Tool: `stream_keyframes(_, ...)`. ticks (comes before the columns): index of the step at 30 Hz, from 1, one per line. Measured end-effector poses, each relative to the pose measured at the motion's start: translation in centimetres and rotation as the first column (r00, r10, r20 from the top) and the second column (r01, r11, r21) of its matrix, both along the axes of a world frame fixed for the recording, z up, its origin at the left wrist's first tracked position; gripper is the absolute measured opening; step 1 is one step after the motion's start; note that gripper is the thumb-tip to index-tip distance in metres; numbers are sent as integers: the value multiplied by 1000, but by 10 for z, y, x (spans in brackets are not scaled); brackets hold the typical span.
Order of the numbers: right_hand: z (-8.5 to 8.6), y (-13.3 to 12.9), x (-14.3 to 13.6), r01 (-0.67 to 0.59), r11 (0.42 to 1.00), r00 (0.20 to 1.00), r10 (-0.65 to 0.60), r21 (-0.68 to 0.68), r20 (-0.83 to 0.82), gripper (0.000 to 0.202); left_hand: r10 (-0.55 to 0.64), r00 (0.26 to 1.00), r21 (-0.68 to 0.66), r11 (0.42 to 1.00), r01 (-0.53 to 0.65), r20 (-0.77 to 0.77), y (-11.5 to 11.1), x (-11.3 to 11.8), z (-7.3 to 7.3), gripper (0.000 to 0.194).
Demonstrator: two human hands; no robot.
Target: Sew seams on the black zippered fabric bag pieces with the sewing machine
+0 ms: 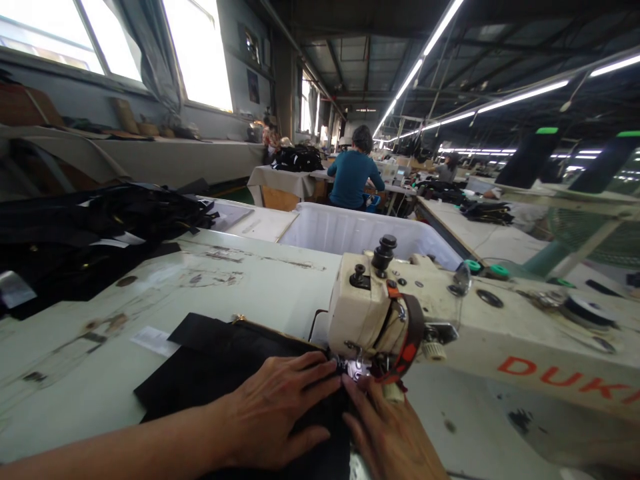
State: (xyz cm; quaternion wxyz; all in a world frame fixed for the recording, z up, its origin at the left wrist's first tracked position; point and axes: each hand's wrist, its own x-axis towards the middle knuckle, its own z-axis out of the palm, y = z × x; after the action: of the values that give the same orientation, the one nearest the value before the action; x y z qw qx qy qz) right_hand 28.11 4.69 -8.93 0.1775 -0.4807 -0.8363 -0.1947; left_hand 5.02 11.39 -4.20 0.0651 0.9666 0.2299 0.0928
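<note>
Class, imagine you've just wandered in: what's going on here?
A person is working black fabric at a sewing machine. The left hand lies spread on the fabric, fingertips close to the lit spot under the machine's head; the right hand is on the other side, fingertips also near that spot. Whether the machine is running can't be told. More dark pieces lie heaped at the left, and a co-worker sits farther back, facing away.
</note>
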Motion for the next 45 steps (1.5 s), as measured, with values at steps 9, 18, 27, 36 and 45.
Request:
stream_keyframes(9, -4, 1, 1, -5, 1000, 999, 4, 14, 39, 37, -63, 998, -37, 997, 63, 19, 10, -2, 5, 64)
stream_keyframes(18, -14, 3, 5, 10, 999, 993, -15, 41, 120, 40, -59, 998, -33, 998, 59, 10, 9, -1, 7, 67)
stream_keyframes(27, -7, 1, 4, -6, 1000, 999, 5, 10, 47, 36, -84, 996, -34, 996, 85, 41, 11, -1, 5, 64)
stream_keyframes(36, 11, 6, -12, 20, 995, 1000, -21, 98, 5, 38, -58, 997, 11, 998, 58, 42, 10, -3, -1, 66)
stream_keyframes(45, 11, 3, -18, 28, 993, 999, -29, 114, 13, 38, -76, 997, -41, 996, 77, 18, 9, 0, 4, 63)
